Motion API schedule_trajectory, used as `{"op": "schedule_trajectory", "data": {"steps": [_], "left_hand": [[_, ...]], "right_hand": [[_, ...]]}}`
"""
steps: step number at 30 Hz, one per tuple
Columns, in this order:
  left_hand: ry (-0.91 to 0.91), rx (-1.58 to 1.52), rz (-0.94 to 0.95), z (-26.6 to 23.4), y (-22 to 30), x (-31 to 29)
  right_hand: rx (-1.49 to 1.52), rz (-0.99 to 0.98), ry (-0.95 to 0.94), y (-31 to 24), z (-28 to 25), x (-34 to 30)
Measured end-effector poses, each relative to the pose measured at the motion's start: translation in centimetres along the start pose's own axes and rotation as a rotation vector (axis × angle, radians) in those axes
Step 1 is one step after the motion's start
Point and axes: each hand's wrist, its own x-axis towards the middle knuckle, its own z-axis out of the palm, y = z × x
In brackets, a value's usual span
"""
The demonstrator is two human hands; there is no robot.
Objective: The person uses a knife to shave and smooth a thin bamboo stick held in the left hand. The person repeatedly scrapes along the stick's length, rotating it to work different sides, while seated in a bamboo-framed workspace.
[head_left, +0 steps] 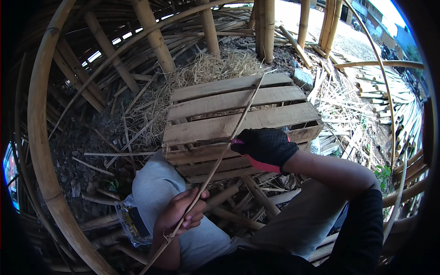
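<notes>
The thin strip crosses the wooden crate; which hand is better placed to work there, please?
Probably the right hand: it is at the strip over the crate, while the left hand grips lower down.

The glove (268,144) was black with a fine mesh pattern, pinkish red along its lower edge. The thin strip (215,168) was tan, the slatted crate (204,130) pale brown (faintly streaked with grain), the trousers (158,181) light grey, the sleeve (360,229) black, the straw (220,66) dull yellow.
</notes>
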Motion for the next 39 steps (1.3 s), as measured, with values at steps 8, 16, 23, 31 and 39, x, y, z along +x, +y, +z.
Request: {"op": "schedule_trajectory", "data": {"steps": [8,16,23,31,39], "left_hand": [[0.032,0.008,0.013,0.9,0.0,0.0],[0.025,-0.092,-0.014,-0.2,-0.8,0.0],[0.038,0.003,0.016,0.5,-0.6,0.2],[0.02,-0.036,0.017,0.3,-0.9,-0.6],[-0.006,-0.036,0.002,0.2,-0.8,-0.7]], "right_hand": [[0.0,-0.103,-0.09,1.7,2.0,0.8],[-0.107,-0.38,0.025,-4.4,2.3,-2.4],[-0.445,-0.338,0.182,2.4,2.5,1.5],[-0.47,-0.302,0.152,4.0,2.6,2.8],[-0.42,-0.268,0.107,4.6,2.0,3.3]]}}
